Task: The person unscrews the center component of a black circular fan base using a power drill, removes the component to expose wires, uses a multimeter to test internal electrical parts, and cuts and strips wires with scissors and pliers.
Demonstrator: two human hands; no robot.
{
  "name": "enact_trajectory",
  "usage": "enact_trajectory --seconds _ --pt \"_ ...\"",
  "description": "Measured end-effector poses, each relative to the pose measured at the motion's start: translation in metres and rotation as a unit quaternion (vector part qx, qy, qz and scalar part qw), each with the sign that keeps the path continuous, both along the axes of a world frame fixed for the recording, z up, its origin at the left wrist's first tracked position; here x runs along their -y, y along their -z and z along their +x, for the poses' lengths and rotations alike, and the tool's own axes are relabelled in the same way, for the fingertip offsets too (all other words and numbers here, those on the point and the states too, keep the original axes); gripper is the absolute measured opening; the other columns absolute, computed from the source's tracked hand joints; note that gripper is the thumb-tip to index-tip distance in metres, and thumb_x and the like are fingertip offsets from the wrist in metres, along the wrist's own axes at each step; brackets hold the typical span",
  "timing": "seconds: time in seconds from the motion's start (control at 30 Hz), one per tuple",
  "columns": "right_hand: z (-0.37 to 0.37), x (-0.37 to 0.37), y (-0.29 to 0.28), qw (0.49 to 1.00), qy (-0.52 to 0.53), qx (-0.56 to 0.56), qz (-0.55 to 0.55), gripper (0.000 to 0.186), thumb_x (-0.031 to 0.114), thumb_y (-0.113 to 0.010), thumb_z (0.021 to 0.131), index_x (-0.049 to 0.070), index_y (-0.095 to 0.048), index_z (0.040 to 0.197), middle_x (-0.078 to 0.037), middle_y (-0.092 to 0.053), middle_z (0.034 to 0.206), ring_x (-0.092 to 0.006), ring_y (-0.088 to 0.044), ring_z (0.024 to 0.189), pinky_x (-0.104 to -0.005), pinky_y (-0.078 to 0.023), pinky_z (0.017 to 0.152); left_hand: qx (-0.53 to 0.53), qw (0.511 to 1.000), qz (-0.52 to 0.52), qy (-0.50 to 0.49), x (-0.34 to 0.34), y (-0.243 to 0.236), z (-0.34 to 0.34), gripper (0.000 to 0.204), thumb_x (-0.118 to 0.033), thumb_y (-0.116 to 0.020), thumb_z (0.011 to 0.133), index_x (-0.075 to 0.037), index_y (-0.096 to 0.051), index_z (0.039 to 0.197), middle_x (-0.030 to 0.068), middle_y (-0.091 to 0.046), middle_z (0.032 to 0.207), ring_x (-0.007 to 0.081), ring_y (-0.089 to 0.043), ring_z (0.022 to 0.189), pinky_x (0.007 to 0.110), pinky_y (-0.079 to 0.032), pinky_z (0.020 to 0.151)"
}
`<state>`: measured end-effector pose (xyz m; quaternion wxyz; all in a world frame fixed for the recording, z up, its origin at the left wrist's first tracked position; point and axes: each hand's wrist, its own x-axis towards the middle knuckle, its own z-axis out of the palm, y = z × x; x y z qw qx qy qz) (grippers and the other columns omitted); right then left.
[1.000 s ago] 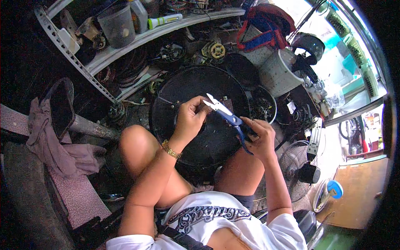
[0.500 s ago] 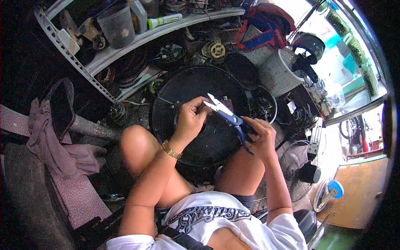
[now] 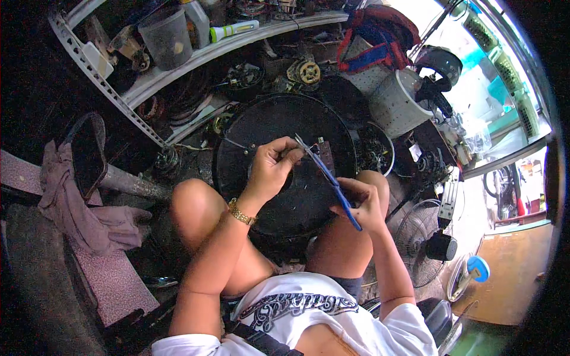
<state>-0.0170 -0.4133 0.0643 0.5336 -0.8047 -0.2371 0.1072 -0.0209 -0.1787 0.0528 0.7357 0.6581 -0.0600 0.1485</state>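
My right hand [image 3: 363, 204] is closed round a pair of blue-handled scissors [image 3: 326, 172], seen nearly edge-on, with the narrow blades pointing up and left. The blade tips reach the fingertips of my left hand [image 3: 275, 166]. Thumb and forefinger of that hand are pinched together; whatever they hold is too small to make out. A gold watch [image 3: 241, 212] circles the left wrist. Both hands are above a round black tabletop [image 3: 279, 115] between my knees. A small brownish flat piece [image 3: 325, 155] lies on it behind the scissors.
A metal shelf [image 3: 261, 37] at the back bears a plastic container [image 3: 166, 38] and a flashlight [image 3: 234, 29]. A motor part with a yellow wheel [image 3: 307, 72] sits below. White perforated bin [image 3: 399, 104] and fan [image 3: 418, 237] stand right. A grey cloth [image 3: 89, 202] drapes over a bench at left.
The scissors have turned from showing their flat side with spread blades to nearly edge-on with blades together. My right hand has shifted slightly left and down; the left stays almost in place.
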Motion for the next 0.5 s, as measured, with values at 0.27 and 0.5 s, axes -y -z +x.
enact_trajectory --seconds 0.27,0.5 --pt "-0.007 -0.003 0.018 0.988 -0.026 -0.121 0.088 0.058 0.019 -0.083 0.064 -0.003 -0.060 0.113 -0.005 -0.065 0.099 -0.0110 -0.057 0.092 -0.0247 -0.043 0.085 0.016 1.000 -0.019 0.008 0.000 -0.004 -0.002 0.009 -0.013 -0.062 0.088 -0.005 -0.064 0.084 -0.0061 -0.057 0.065 0.0004 -0.045 0.056 0.018 -0.034 0.048" --pt "-0.017 -0.011 0.006 0.959 -0.039 -0.240 0.146 0.063 0.037 -0.081 0.066 -0.001 -0.059 0.112 0.004 -0.053 0.069 -0.0036 -0.048 0.055 -0.0165 -0.033 0.048 -0.006 1.000 -0.007 0.007 -0.002 -0.003 -0.002 0.007 -0.012 -0.062 0.088 -0.006 -0.064 0.085 -0.0054 -0.056 0.065 0.0004 -0.045 0.055 0.018 -0.035 0.048"
